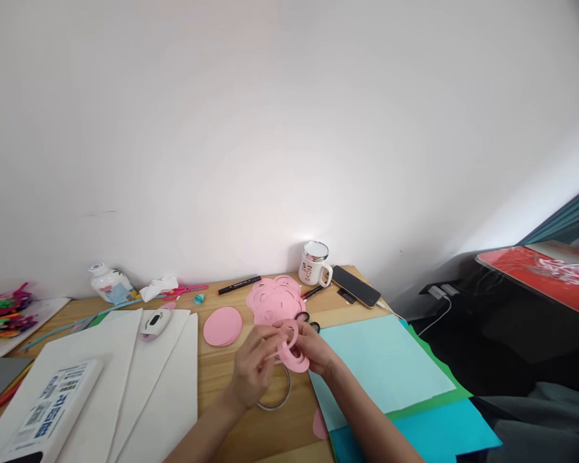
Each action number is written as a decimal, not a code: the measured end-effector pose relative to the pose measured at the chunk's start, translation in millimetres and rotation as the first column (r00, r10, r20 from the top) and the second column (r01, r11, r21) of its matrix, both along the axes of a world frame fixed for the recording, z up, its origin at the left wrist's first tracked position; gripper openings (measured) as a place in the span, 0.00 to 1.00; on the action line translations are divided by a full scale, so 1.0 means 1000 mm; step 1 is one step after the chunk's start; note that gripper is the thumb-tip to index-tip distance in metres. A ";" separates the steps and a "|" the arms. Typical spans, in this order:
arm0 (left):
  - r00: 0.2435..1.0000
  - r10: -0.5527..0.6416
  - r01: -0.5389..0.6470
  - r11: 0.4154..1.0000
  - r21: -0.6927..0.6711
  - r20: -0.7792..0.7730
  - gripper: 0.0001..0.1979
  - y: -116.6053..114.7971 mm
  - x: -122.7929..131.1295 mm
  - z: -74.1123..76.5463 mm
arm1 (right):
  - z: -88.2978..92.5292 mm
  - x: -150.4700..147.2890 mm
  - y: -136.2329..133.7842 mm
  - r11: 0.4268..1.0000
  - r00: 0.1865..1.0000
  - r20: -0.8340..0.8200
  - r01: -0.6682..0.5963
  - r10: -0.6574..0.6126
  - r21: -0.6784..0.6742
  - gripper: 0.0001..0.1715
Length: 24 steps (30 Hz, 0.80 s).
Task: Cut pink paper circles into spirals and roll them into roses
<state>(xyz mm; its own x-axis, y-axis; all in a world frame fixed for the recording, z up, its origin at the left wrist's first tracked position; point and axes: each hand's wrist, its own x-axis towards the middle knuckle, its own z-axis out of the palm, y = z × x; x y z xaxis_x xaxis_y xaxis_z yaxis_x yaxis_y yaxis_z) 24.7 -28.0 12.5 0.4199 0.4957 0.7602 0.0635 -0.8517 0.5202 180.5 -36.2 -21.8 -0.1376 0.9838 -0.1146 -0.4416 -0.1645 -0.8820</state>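
The left hand [255,372] and the right hand [317,352] meet over the middle of the wooden desk [222,379], and the fingers of both pinch one pink paper cut-out [292,350]. It is held just above the desktop. It looks like a looped ring joined to a rounder piece, with its long axis running from the upper left down to the lower right. The loop is uppermost, at the fingertips.

Directly beneath the hands, one thin hoop [276,397] lies flat and is partly hidden by the left hand. One small pink scrap [320,424] sits beside the right forearm.

Behind the hands lie:
- one pair of black-handled scissors [307,318]
- one pink sheet with round holes cut out [274,299]
- one stack of pink discs [222,326]

To the right, three coloured sheets overlap: pale blue [383,360], green [444,376] and cyan [434,432]. To the left, several white sheets [145,379] fan out, and a small white device [155,321] rests on them.

Along the wall stand one mug [314,263], one phone [356,287], one black marker [238,285] and one glue bottle [107,281].
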 end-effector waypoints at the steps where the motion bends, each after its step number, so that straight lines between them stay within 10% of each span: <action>1: 0.994 0.099 -0.095 0.990 -0.102 0.037 0.14 0.003 -0.001 -0.007 | -0.001 0.003 0.003 0.999 0.999 0.006 0.043 -0.043 -0.009 0.18; 3: 0.973 0.223 -0.179 0.891 -0.417 0.059 0.08 0.010 -0.001 -0.020 | -0.002 0.007 0.010 0.990 0.990 0.030 0.141 -0.141 -0.014 0.20; 5: 0.976 0.207 -0.078 0.615 -0.785 0.066 0.09 0.016 -0.001 -0.029 | -0.002 0.009 0.016 0.975 0.974 0.050 0.221 -0.220 -0.002 0.21; 11: 0.990 0.020 0.125 0.337 -0.933 0.140 0.21 0.019 -0.004 -0.032 | 0.007 0.006 0.026 0.930 0.929 0.073 0.357 -0.363 0.081 0.24; 16: 0.962 0.097 0.219 0.294 -0.930 0.257 0.22 0.026 -0.009 -0.030 | 0.008 0.009 0.028 0.893 0.897 0.071 0.421 -0.436 0.161 0.30; 24: 0.941 0.233 0.129 0.426 -0.896 0.246 0.17 0.042 -0.003 -0.029 | -0.008 0.007 0.023 0.950 0.947 0.109 0.290 -0.302 0.112 0.20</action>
<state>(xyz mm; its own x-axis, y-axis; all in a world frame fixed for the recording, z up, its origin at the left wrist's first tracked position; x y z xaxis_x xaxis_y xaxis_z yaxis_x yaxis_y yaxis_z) 21.8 14.2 -16.6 0.2204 0.9736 -0.0593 -0.2129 0.1073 0.9712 187.9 -12.8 -29.3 0.1712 0.9851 -0.0174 -0.3449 0.0433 -0.9376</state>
